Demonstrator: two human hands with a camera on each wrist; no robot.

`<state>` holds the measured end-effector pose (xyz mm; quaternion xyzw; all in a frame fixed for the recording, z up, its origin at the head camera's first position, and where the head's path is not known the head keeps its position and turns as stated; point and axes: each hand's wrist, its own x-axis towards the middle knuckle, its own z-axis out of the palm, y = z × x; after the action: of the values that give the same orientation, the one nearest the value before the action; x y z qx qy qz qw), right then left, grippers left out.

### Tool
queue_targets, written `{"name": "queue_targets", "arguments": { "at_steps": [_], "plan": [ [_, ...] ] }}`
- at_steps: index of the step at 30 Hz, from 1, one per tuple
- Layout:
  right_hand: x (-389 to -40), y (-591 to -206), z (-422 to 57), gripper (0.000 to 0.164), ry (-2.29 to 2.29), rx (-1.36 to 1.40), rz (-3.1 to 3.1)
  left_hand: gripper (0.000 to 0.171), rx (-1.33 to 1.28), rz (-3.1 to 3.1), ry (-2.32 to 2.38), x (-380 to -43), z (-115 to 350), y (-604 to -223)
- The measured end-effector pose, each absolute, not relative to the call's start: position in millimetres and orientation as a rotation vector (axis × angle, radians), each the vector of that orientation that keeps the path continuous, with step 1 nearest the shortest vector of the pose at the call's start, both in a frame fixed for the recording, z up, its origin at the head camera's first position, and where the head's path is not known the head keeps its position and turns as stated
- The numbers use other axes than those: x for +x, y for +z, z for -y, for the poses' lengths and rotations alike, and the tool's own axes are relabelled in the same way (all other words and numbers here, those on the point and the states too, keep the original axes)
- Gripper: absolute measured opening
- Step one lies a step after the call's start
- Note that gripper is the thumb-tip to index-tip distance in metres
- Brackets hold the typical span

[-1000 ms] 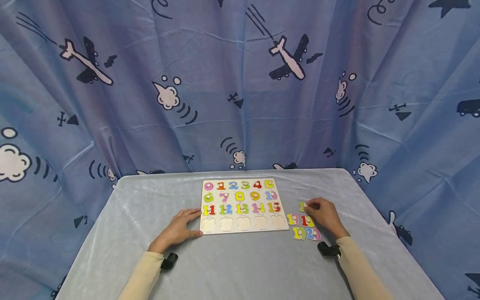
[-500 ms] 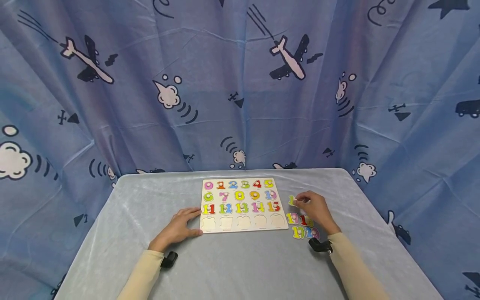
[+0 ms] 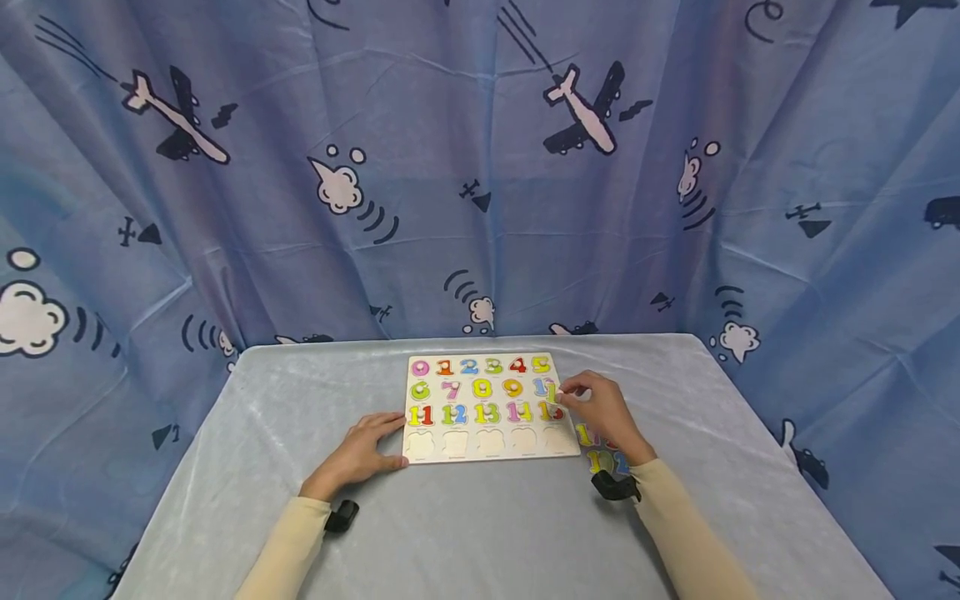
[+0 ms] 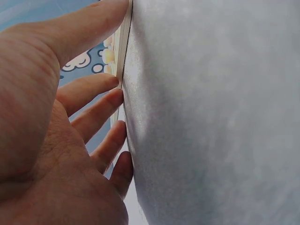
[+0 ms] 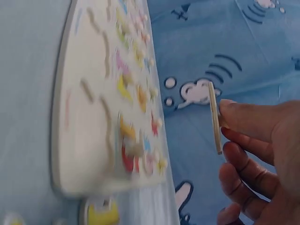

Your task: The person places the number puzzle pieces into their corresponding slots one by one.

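A wooden number puzzle board [image 3: 480, 457] lies on the table, its three upper rows filled with colourful number pieces and its bottom row of recesses bare. My left hand [image 3: 363, 450] touches the board's left edge with extended fingers, the thumb at the near corner; the left wrist view shows those fingertips [image 4: 123, 96] along the edge. My right hand [image 3: 603, 412] pinches a number puzzle piece [image 3: 552, 393] by its back over the board's right side. Edge-on in the right wrist view, this thin wooden piece [image 5: 214, 117] is held up above the board; fingers hide part of its number.
More loose number pieces [image 3: 600, 461] lie right of the board, partly covered by the right wrist and its black camera [image 3: 615, 486]. Grey cloth covers the table [image 3: 465, 533]. A blue patterned curtain [image 3: 420, 167] hangs behind the far edge.
My right hand has carried the number piece leftward, from beyond the loose pieces to over the board's right side. The left hand has stayed at the board's edge.
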<state>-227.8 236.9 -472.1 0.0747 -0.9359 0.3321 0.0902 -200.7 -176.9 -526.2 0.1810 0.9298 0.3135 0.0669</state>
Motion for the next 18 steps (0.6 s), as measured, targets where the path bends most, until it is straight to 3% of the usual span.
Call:
{"name": "queue_targets", "arguments": {
  "at_steps": [18],
  "plan": [
    [-235,-484,-146,0.008,1.107,0.481,2.766,0.075,0.535,-2.799,0.964,-202,176,-525]
  ]
}}
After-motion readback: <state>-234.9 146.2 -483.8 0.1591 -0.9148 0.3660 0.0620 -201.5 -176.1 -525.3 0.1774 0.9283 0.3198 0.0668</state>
